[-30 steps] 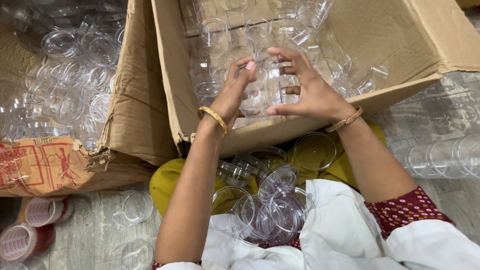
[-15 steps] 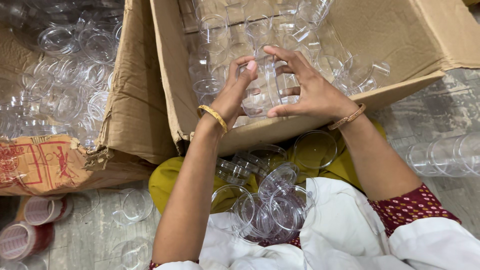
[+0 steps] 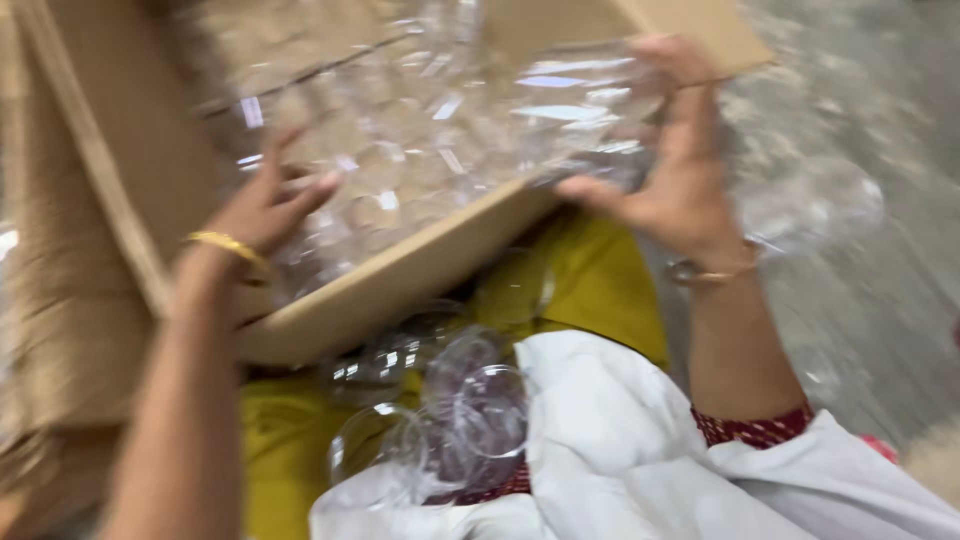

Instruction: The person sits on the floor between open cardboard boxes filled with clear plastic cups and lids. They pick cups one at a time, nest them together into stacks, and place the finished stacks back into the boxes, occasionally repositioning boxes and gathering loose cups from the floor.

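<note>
Many clear cups (image 3: 400,190) fill the cardboard box (image 3: 420,275); right fingers (image 3: 690,90) clasp a stack (image 3: 580,110), left fingers (image 3: 300,190) spread.

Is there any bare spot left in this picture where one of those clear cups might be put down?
The grey floor right of the right hand looks mostly bare, though blurred. The white cloth on the lap also offers room. It is crowded inside the cardboard box, full of clear cups around the left hand, and in the lap, where loose cups lie on yellow fabric.

Grey speckled floor (image 3: 880,300) on the right, blurred, evenly lit; brown cardboard (image 3: 60,300) filling the left edge.
</note>
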